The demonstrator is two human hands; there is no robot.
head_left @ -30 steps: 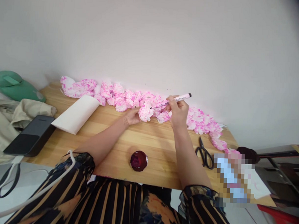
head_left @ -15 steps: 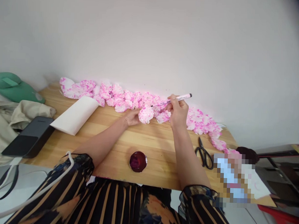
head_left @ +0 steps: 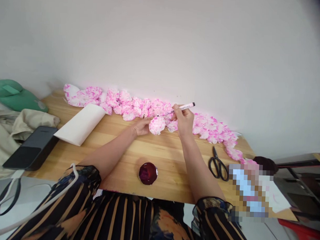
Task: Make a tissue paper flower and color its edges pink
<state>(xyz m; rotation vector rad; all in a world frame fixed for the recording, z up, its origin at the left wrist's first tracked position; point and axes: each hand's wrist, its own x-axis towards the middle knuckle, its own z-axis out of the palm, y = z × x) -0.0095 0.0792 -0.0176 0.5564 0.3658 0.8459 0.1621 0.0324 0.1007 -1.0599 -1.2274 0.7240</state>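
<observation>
My left hand [head_left: 142,126] is closed on a round, ruffled pink-and-white paper flower [head_left: 157,125], held just above the table. In my right hand [head_left: 185,120] is a slim marker pen [head_left: 185,107] with a pale barrel and a dark end. Its tip points left and down to the upper edge of the flower; whether it touches cannot be made out. Behind both hands, a long row of similar pink-and-white flowers [head_left: 126,103] lies along the wall. A small round pot of dark red liquid [head_left: 148,173] stands between my forearms.
Black-handled scissors [head_left: 218,167] lie right of my right forearm, beside a blurred-out patch. On the left are a folded white paper [head_left: 81,124], a black power bank [head_left: 31,147] with a cable, a beige cloth [head_left: 26,120] and a green object [head_left: 16,95].
My right hand has moved left with the marker, whose tip has shifted left along the flower's upper edge. The flower in my left hand has barely moved.
</observation>
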